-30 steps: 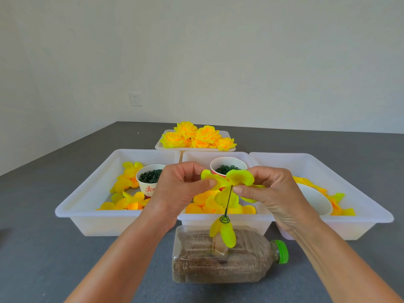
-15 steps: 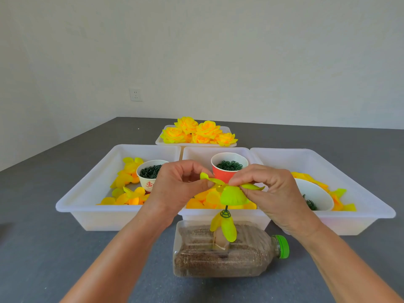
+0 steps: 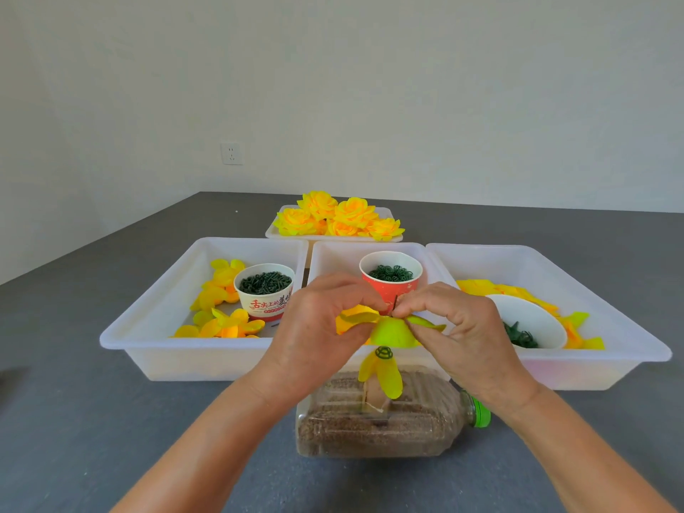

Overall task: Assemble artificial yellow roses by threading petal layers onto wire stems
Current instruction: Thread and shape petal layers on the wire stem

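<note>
Left of the sand-filled bottle (image 3: 377, 420), lying on its side on the grey surface (image 3: 111, 438), a white tray (image 3: 155, 349) is seen with loose yellow petals (image 3: 222, 323) and a white cup (image 3: 264, 290) of green parts. Directly above the bottle, a yellow-green petal layer (image 3: 390, 333) is pinched from both sides: the left hand (image 3: 318, 327) has its grip clamped on the layer's left edge, the right hand (image 3: 462, 327) on its right edge. A lower petal layer (image 3: 385, 375) with a green ring hangs just beneath. Behind the bottle stands a red cup (image 3: 390, 286); finished roses (image 3: 337, 218) lie farther back. To the right, a second tray (image 3: 629, 338) is seen.
</note>
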Tool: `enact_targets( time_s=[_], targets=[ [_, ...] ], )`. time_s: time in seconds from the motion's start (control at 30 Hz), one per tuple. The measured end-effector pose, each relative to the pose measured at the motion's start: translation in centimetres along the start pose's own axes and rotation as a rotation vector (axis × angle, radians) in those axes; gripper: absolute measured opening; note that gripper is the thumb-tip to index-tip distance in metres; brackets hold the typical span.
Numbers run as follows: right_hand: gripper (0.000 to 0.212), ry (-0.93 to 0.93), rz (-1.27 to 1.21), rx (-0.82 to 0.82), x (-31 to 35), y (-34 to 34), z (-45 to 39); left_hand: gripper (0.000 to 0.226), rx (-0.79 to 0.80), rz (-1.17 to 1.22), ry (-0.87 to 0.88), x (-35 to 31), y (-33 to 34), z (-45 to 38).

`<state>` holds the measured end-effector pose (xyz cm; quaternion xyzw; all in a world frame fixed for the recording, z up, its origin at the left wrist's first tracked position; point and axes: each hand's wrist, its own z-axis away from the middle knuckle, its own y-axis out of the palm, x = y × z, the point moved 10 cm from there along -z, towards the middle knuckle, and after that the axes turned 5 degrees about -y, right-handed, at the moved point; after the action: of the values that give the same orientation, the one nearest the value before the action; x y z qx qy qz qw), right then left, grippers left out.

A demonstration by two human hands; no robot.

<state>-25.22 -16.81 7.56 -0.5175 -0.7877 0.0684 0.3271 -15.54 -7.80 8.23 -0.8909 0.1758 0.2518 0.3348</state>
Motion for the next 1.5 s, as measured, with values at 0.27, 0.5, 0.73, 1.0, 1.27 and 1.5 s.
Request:
enact_targets(
  time_s=[0.27,0.5,0.73,1.0,1.27,1.5],
  targets=[
    [0.011,-0.090,0.054,0.012,0.2,0.4,0.5,0.014,-0.003,-0.108,0.107,0.1,0.7,0.7],
    [0.007,-0.121,0.090,0.016,0.6,0.7,0.9,0.009,0.006,-0.110,0.118,0.4,0.9,1.0],
    [0.009,-0.157,0.110,0.000,0.9,0.7,1.3,0.011,0.010,-0.141,0.137,0.7,1.1,1.3],
    [0.012,-0.237,0.219,0.045,1.6,1.2,1.6,0.013,0.023,-0.142,0.152,1.0,1.5,1.4],
    [0.007,-0.242,0.232,0.098,1.4,1.8,2.2,0.018,0.081,-0.173,0.204,1.2,2.0,1.9],
    [0.007,-0.256,0.258,0.121,1.4,2.1,2.4,0.016,0.108,-0.183,0.225,1.2,2.4,2.3]
  ],
)
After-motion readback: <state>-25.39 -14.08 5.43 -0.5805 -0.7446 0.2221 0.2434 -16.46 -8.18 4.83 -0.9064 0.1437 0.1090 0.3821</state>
